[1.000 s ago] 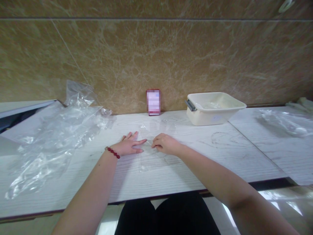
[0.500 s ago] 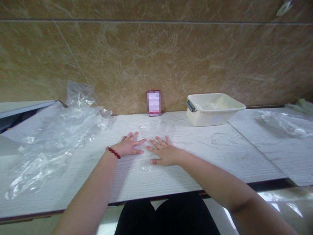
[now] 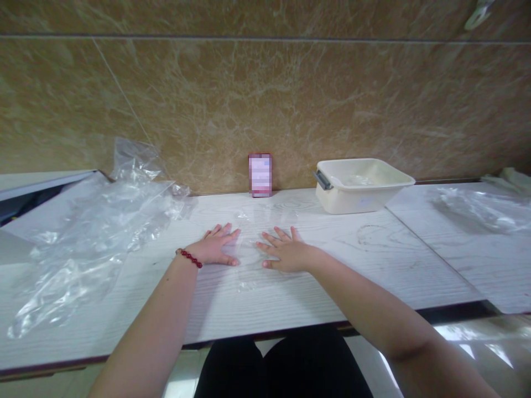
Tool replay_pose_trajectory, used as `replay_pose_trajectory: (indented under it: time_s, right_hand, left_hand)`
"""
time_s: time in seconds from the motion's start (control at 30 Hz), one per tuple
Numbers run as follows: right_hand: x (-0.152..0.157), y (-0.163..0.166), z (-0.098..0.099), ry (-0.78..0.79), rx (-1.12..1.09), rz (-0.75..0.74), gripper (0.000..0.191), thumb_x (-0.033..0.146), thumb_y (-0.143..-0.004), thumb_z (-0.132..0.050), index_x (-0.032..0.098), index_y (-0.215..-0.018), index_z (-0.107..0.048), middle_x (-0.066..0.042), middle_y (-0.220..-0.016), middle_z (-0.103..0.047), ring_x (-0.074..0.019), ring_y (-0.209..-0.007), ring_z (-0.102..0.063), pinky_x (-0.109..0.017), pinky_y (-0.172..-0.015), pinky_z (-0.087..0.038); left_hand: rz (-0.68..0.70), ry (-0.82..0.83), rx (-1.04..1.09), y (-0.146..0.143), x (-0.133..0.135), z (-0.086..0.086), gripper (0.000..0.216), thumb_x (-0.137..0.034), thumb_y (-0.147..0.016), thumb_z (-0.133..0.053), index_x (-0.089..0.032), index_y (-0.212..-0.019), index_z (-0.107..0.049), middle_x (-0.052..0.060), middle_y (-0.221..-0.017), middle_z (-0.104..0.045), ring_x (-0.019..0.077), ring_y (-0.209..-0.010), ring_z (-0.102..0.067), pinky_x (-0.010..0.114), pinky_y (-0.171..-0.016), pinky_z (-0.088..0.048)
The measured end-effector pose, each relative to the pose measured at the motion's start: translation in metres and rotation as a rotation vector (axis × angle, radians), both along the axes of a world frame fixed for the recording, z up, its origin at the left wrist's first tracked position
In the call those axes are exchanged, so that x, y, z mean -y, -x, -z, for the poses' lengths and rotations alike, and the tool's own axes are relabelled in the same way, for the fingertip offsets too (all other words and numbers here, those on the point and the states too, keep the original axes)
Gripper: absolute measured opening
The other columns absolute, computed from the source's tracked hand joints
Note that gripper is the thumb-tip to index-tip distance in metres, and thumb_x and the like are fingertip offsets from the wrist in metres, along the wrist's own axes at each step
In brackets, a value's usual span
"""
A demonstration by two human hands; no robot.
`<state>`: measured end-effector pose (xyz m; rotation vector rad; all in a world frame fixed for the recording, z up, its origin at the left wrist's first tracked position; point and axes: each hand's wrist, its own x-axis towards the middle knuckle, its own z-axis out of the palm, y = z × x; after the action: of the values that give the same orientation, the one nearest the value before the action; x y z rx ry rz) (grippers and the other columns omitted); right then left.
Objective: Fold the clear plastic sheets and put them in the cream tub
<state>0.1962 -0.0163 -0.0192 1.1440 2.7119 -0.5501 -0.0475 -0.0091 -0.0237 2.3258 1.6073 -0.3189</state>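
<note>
A clear plastic bag [image 3: 249, 260] lies flat on the white wood-grain table [image 3: 332, 298], its edges hard to make out. My left hand [image 3: 215, 247], with a red bead bracelet [image 3: 189, 257] at the wrist, rests palm down on the left of the plastic, fingers spread. On the other side my right hand [image 3: 288, 251] lies palm down too, its fingers stretched apart and pointing left. A gap separates the two hands, and neither grasps anything.
A phone [image 3: 260, 176] leans upright against the brown marbled wall. To its right stands a cream plastic bin [image 3: 357, 198] with clear plastic inside. Crumpled clear bags [image 3: 95, 232] cover the left side, beside an open box [image 3: 45, 199]. More clear plastic [image 3: 485, 210] lies far right.
My hands have slid apart over the plastic, the left one a little to the left and the right one to the right. The gap between them is wider.
</note>
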Motion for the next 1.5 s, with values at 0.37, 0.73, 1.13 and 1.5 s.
replay_pose_trajectory:
  time_s: [0.37, 0.73, 1.13, 1.5]
  right_hand:
    - [-0.06, -0.043, 0.002, -0.446, -0.076, 0.696, 0.036, 0.034, -0.081, -0.036, 0.015, -0.109, -0.051, -0.014, -0.101, -0.052, -0.0234, -0.097, -0.046, -0.036, -0.083, -0.033]
    - [-0.086, -0.043, 0.028, -0.434, -0.254, 0.741, 0.019, 0.028, -0.074, -0.047, 0.019, -0.081, -0.062, -0.008, -0.089, -0.056, -0.019, -0.093, -0.047, -0.03, -0.081, -0.032]
    - [-0.074, -0.036, 0.021, -0.313, -0.653, 0.663, 0.03, 0.031, -0.075, -0.044, 0.02, -0.102, -0.043, 0.002, -0.069, -0.056, -0.0099, -0.06, -0.052, -0.02, -0.059, -0.038]
    - [-0.056, -0.034, 0.013, -0.142, -0.497, 0.538, 0.086, 0.016, -0.058, -0.06, 0.012, -0.13, -0.012, -0.004, -0.086, -0.06, -0.012, -0.071, -0.055, -0.021, -0.066, -0.04]
  left_hand:
    - [-0.035, -0.269, 0.177, -0.004, -0.011, 0.007, 0.076, -0.063, -0.069, -0.034, -0.012, -0.125, -0.033, 0.014, -0.13, -0.033, 0.0252, -0.119, -0.029, 0.035, -0.096, -0.023]
    - [0.015, -0.39, 0.224, -0.008, -0.014, 0.012, 0.058, -0.052, -0.074, -0.037, -0.019, -0.121, -0.041, 0.009, -0.124, -0.043, 0.0208, -0.114, -0.037, 0.033, -0.094, -0.029]
    - [-0.057, -0.513, 0.424, -0.038, -0.002, -0.007, 0.041, -0.038, -0.077, -0.037, -0.018, -0.111, -0.049, 0.006, -0.104, -0.055, 0.0164, -0.095, -0.05, 0.031, -0.089, -0.036]
    - [-0.201, -0.246, 0.529, -0.108, -0.011, -0.016, 0.031, -0.021, -0.075, -0.04, -0.014, -0.102, -0.055, 0.009, -0.087, -0.062, 0.0178, -0.08, -0.057, 0.029, -0.074, -0.042]
